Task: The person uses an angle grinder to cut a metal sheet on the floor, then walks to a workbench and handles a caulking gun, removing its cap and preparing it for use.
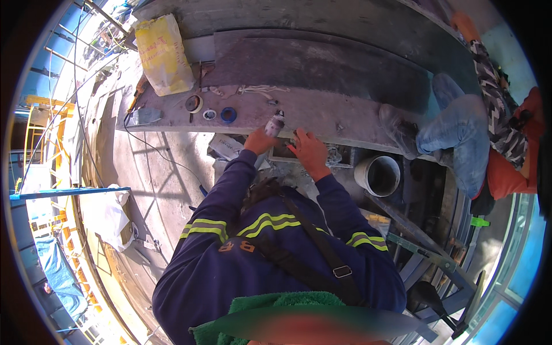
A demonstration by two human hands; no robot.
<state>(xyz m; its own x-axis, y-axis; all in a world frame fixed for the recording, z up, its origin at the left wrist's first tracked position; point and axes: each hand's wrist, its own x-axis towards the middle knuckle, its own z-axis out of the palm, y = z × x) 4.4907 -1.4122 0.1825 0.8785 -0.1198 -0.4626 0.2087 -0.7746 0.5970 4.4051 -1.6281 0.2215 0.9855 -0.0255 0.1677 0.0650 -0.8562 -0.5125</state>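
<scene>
My left hand (260, 141) is closed round a small pale bottle (274, 125), which tilts up to the right over the front edge of the concrete ledge (345, 118). Just right of it is my right hand (311, 153), fingers bent and drawn together at a small dark and reddish thing, too small to name. Beyond my hands on the ledge lie a blue tape roll (228, 115), a small white roll (209, 115) and a dark-centred round roll (194, 104). Pale cord-like strips (261, 90) lie farther back. Below my hands is a shallow tray-like frame (339, 156), partly hidden.
A yellow and white sack (163, 54) stands at the back left, near an orange-handled corded tool (137, 94) and a clear plastic bag (145, 117). To my right are a bucket (378, 176), metal bars (425, 244) and a seated person in jeans (460, 138).
</scene>
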